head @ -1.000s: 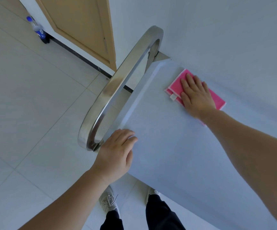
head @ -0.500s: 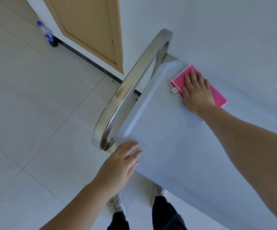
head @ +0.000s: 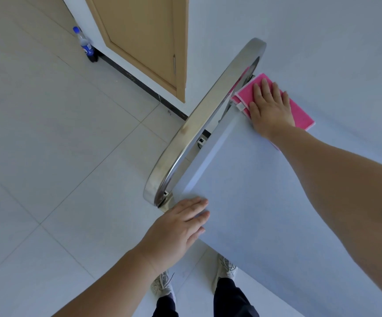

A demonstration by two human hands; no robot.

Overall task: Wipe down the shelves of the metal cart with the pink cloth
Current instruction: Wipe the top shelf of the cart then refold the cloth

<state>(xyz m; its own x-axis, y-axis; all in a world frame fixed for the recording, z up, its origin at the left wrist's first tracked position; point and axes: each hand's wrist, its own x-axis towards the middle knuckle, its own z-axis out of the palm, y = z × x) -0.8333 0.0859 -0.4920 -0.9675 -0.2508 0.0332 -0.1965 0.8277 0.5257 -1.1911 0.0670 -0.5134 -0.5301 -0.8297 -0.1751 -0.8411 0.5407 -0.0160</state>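
Note:
The metal cart's top shelf is a pale flat sheet running from the middle to the lower right. A folded pink cloth lies at the shelf's far left corner, next to the curved steel handle. My right hand presses flat on the cloth with straight fingers, covering its middle. My left hand rests flat on the shelf's near left corner, just below the handle's lower end. The lower shelves are hidden under the top one.
A wooden door stands open at the top, with a blue-labelled plastic bottle on the tiled floor beside it. A white wall runs behind the cart. My two shoes show under the shelf's near edge.
My right hand has slid the pink cloth left to the shelf's far corner by the handle. My left hand's fingers have straightened and now lie flat on the near corner.

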